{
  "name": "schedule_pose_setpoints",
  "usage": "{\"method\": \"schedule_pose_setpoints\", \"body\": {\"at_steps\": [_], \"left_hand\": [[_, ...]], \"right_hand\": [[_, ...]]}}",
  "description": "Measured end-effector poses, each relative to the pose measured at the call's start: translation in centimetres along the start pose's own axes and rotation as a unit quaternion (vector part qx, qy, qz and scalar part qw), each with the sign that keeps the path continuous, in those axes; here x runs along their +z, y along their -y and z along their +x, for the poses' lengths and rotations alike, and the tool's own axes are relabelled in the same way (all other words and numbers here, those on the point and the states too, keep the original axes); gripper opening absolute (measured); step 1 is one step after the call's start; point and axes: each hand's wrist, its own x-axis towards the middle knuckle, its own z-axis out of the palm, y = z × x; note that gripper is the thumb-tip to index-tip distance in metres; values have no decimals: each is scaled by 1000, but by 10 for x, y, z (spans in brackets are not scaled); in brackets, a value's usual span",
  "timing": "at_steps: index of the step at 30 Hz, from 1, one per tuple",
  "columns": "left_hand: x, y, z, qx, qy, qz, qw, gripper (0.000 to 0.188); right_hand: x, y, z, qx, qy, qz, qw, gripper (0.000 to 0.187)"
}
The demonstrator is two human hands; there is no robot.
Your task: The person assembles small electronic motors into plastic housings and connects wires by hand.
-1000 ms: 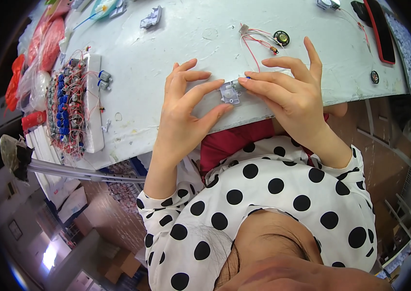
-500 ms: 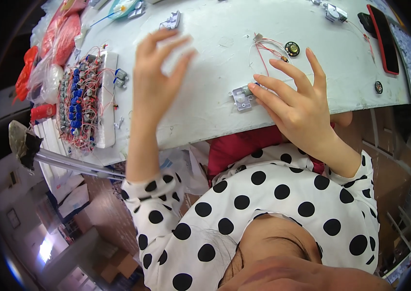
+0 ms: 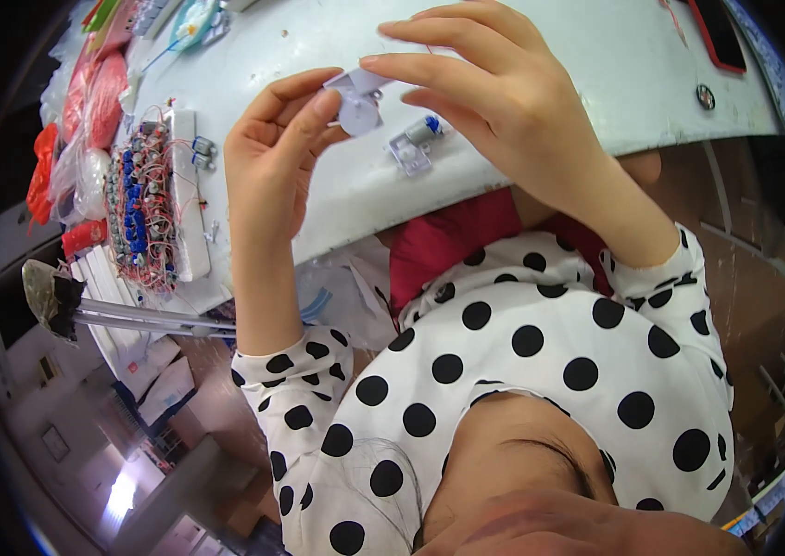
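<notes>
Near the top centre of the frame, both hands, left (image 3: 272, 153) and right (image 3: 494, 102), pinched a small white part (image 3: 355, 102) by fingertips above the surface (image 3: 596, 56), so a slip could have dropped it onto the motor piece (image 3: 414, 146) below.

A small white plastic part (image 3: 357, 100) is held up between both hands, just above the pale table (image 3: 541, 37). It has a flat, squarish piece at its upper end and a round, disc-like body below, tilted slightly to one side. The left hand (image 3: 272, 153) pinches its left edge with thumb and forefinger; the fingertips of the right hand (image 3: 494, 93) grip its upper right corner. Just below and to the right of it, a second small part (image 3: 414, 145) lies flat on the table: a white bracket carrying a little silvery cylinder with a blue tip.
</notes>
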Motion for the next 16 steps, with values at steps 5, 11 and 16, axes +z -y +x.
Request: {"method": "schedule_pose_setpoints", "body": {"at_steps": [5, 11, 16], "left_hand": [[16, 12, -25, -7, -37, 39, 999, 30], [19, 31, -38, 229, 28, 387, 893, 36], [17, 40, -38, 219, 42, 387, 895, 41]], "right_hand": [[-3, 1, -3, 8, -27, 184, 983, 27], [11, -19, -18, -70, 37, 12, 997, 13], [29, -26, -28, -12, -15, 180, 983, 7]]}}
